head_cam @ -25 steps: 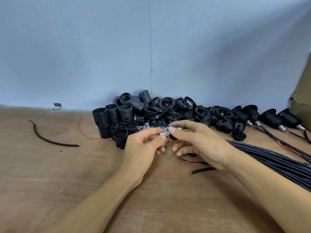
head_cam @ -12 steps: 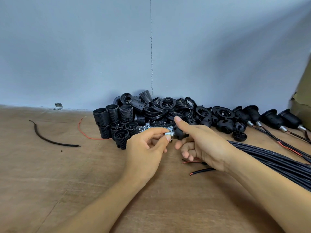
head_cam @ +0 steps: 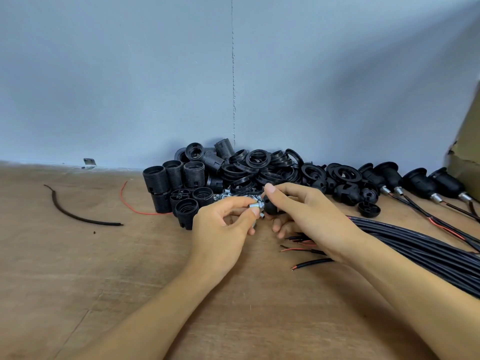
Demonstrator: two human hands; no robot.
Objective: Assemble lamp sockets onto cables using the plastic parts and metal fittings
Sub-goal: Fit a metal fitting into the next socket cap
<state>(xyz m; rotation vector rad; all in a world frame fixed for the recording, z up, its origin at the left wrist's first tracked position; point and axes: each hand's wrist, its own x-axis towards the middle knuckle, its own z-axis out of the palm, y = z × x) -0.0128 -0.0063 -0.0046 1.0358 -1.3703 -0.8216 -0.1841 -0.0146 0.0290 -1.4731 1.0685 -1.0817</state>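
Over the desk (head_cam: 78,281), my left hand (head_cam: 220,229) pinches the tiny, likely slippery metal fitting (head_cam: 255,205) while my right hand (head_cam: 306,214) grips the light, stiff cap (head_cam: 270,207).

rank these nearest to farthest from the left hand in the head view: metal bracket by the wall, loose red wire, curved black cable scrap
1. red wire, just left of the left hand, on the table.
2. black cable scrap, further left on the table.
3. metal bracket, far left, back at the foot of the wall.
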